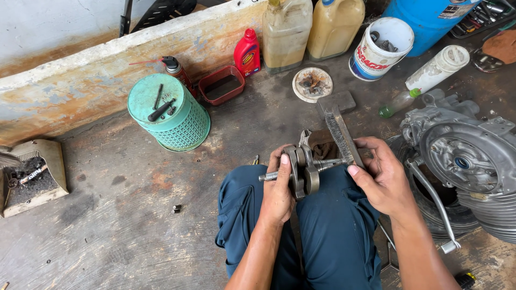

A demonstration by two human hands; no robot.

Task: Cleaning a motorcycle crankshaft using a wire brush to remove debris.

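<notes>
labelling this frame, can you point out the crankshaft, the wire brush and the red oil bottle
crankshaft [302,172], head view, on the web between the two shaft ends
wire brush [337,132], head view, on the bristle strip
red oil bottle [246,55], head view, on the front of its body

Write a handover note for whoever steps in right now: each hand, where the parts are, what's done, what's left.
Left hand: grips the grey steel crankshaft over the lap, shafts pointing sideways.
Right hand: holds the wooden-handled wire brush, bristles against the crankshaft's right shaft.
Nearby: silver engine casing on the floor to the right; upturned green plastic basket with small tools on top, ahead left.
Done: crankshaft is out of the casing.
Left: cannot tell how much brushing remains.
</notes>
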